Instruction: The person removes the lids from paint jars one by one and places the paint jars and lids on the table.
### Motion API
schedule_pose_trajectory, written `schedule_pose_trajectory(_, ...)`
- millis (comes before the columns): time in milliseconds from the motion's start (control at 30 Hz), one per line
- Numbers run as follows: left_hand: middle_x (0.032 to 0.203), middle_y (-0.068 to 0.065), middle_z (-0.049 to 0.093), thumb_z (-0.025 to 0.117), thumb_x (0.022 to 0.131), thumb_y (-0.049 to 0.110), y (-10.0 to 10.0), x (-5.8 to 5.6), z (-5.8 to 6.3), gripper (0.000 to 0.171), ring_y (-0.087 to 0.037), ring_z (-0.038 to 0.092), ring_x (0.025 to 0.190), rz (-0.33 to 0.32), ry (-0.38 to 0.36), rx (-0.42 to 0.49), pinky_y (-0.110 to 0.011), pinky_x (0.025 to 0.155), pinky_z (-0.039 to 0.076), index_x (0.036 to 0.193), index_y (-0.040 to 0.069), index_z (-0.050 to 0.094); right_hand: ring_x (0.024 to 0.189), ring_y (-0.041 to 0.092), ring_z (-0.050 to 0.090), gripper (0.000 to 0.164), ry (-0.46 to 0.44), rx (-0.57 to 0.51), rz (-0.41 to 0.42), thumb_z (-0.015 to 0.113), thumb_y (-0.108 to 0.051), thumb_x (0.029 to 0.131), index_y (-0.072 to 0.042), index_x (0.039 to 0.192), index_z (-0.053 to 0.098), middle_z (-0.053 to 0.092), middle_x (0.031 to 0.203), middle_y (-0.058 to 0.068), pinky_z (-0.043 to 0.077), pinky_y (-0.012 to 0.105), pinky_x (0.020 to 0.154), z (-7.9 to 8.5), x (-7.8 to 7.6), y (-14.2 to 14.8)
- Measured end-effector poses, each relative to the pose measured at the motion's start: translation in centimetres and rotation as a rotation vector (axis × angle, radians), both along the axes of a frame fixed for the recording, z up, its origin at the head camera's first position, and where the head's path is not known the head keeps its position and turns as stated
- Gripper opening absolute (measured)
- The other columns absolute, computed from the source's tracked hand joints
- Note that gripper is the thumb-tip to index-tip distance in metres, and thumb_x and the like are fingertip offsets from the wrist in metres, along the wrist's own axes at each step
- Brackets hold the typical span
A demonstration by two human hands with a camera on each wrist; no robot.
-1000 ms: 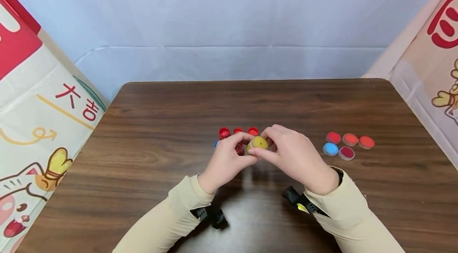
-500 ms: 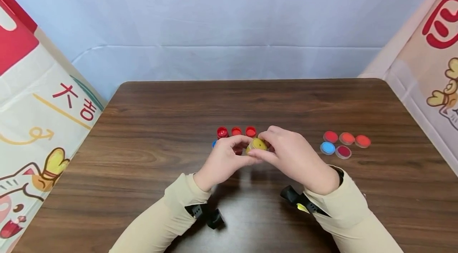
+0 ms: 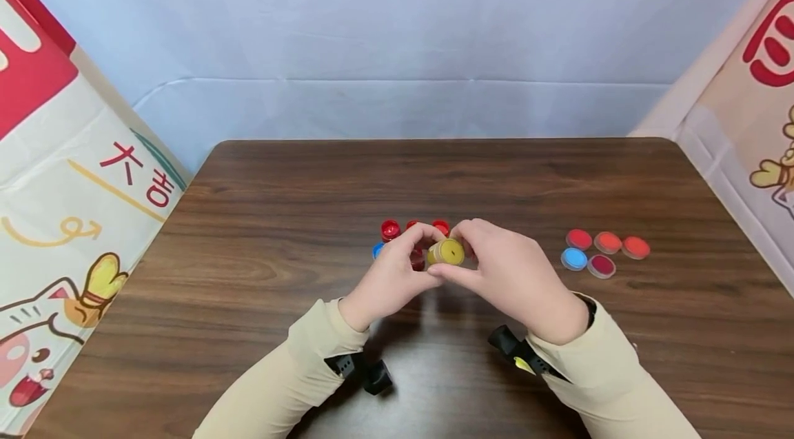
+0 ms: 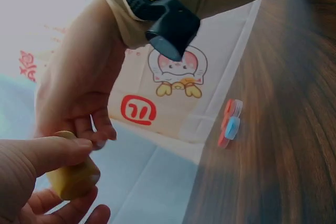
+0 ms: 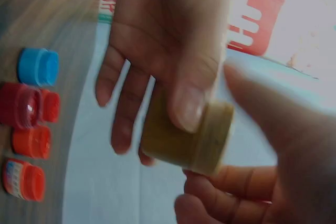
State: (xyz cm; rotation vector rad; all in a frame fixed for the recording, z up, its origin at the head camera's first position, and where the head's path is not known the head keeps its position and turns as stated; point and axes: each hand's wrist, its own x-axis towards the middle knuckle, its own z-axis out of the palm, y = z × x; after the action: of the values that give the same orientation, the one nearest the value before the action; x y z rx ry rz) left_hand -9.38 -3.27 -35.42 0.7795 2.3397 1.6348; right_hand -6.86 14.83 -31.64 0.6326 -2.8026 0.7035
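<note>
A small yellow paint jar [image 3: 436,253] is between both hands above the table, its round lid [image 5: 216,140] tilted toward the head camera. My left hand [image 3: 391,280] grips the jar body, thumb across its side in the left wrist view. At the lid end, my right hand [image 3: 515,277] has its fingers curled round the rim; its thumb is blurred in the right wrist view. Just behind the left hand stand opened paint jars: red [image 3: 390,229], another red [image 3: 440,226], blue [image 5: 38,66] and dark red [image 5: 21,105]. The left hand partly hides this group in the head view.
Several loose lids lie to the right on the brown wooden table [image 3: 279,191]: red [image 3: 579,239], orange-red [image 3: 636,247], blue [image 3: 573,258] and dark red [image 3: 602,265]. A pale cloth [image 3: 384,46] hangs behind the table, with printed sheets at both sides.
The yellow jar has tipped so its lid faces the head camera more. Both hands stay around it in nearly the same place, with the head view shifting slightly.
</note>
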Motion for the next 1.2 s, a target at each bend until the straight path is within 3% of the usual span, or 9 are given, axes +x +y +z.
schedule_pose_trajectory(167, 0.100, 0.003, 0.060, 0.074, 0.080, 0.012, -0.2, -0.3, -0.1, 0.032, -0.015, 0.055, 0.083, -0.001, 0.005, -0.051, -0.030, 0.073, 0.049, 0.107, 0.009, 0.057, 0.058, 0.005, 0.043, 0.032, 0.017, 0.029, 0.106, 0.074, -0.031, 0.080, -0.008, 0.098, 0.064, 0.049, 0.081, -0.002, 0.041, 0.021, 0.053, -0.2, -0.1, 0.1)
schedule_pose_trajectory(333, 0.105, 0.003, 0.062, 0.075, 0.080, 0.016, -0.2, -0.5, -0.2, 0.037, -0.012, 0.057, 0.091, -0.014, -0.017, -0.029, -0.036, 0.083, 0.049, 0.113, 0.008, 0.059, 0.068, 0.006, 0.051, 0.046, 0.022, 0.003, 0.202, 0.075, -0.023, 0.079, -0.008, 0.121, 0.062, 0.052, 0.096, 0.000, 0.045, 0.022, 0.058, 0.1, 0.1, 0.7)
schedule_pose_trajectory(467, 0.105, 0.003, 0.061, 0.075, 0.079, 0.015, -0.2, -0.4, -0.1, 0.038, -0.016, 0.057, 0.086, 0.004, -0.022, -0.003, -0.032, 0.076, 0.050, 0.112, 0.008, 0.058, 0.083, 0.011, 0.057, 0.051, 0.000, -0.031, 0.103, 0.075, -0.035, 0.078, -0.008, 0.119, 0.061, 0.056, 0.101, -0.001, 0.050, 0.030, 0.067, 0.2, 0.1, 0.6)
schedule_pose_trajectory(633, 0.097, 0.006, 0.061, 0.076, 0.079, 0.019, 0.1, -0.3, -0.1, 0.033, -0.017, 0.055, 0.078, 0.020, -0.049, -0.020, -0.027, 0.066, 0.048, 0.107, 0.013, 0.059, 0.067, 0.009, 0.052, 0.033, 0.005, -0.044, -0.005, 0.075, -0.038, 0.077, -0.011, 0.093, 0.063, 0.055, 0.084, -0.002, 0.046, 0.027, 0.059, 0.2, 0.1, 0.2)
schedule_pose_trajectory(800, 0.099, 0.007, 0.061, 0.076, 0.079, 0.019, -0.1, -0.3, -0.1, 0.033, -0.014, 0.057, 0.086, 0.005, -0.059, -0.020, -0.028, 0.071, 0.050, 0.108, 0.013, 0.059, 0.068, 0.006, 0.051, 0.027, 0.007, -0.032, 0.140, 0.073, -0.020, 0.081, -0.008, 0.105, 0.067, 0.055, 0.094, -0.001, 0.046, 0.023, 0.058, 0.3, 0.0, 0.5)
schedule_pose_trajectory(900, 0.100, 0.005, 0.061, 0.076, 0.079, 0.018, -0.2, -0.5, -0.2, 0.035, -0.014, 0.058, 0.086, -0.003, -0.055, -0.013, -0.029, 0.071, 0.050, 0.110, 0.012, 0.059, 0.086, 0.010, 0.057, 0.035, -0.029, -0.054, 0.252, 0.070, -0.008, 0.083, -0.009, 0.117, 0.064, 0.056, 0.113, -0.001, 0.049, 0.026, 0.069, 0.6, 0.0, 1.0)
schedule_pose_trajectory(1000, 0.101, 0.004, 0.062, 0.076, 0.079, 0.019, -0.2, -0.5, -0.2, 0.038, -0.014, 0.058, 0.086, 0.001, -0.042, -0.017, -0.029, 0.072, 0.050, 0.111, 0.011, 0.058, 0.109, 0.016, 0.053, 0.040, -0.068, -0.085, 0.290, 0.069, -0.010, 0.085, -0.009, 0.123, 0.058, 0.054, 0.126, 0.001, 0.048, 0.035, 0.086, 0.7, 0.0, 1.2)
schedule_pose_trajectory(1100, 0.104, 0.003, 0.061, 0.075, 0.080, 0.016, -0.2, -0.6, -0.2, 0.037, -0.015, 0.058, 0.087, 0.005, -0.036, -0.026, -0.030, 0.075, 0.050, 0.112, 0.009, 0.058, 0.113, 0.019, 0.050, 0.044, -0.060, -0.078, 0.207, 0.070, -0.028, 0.084, -0.010, 0.121, 0.056, 0.053, 0.123, 0.001, 0.046, 0.040, 0.089, 0.6, 0.0, 0.9)
schedule_pose_trajectory(1200, 0.104, 0.003, 0.061, 0.074, 0.081, 0.015, -0.1, -0.5, -0.2, 0.035, -0.014, 0.057, 0.087, 0.002, -0.036, -0.039, -0.031, 0.076, 0.049, 0.111, 0.009, 0.058, 0.094, 0.014, 0.055, 0.048, -0.036, -0.051, 0.069, 0.072, -0.044, 0.078, -0.011, 0.111, 0.058, 0.056, 0.107, 0.000, 0.050, 0.034, 0.074, 0.2, 0.1, 0.3)
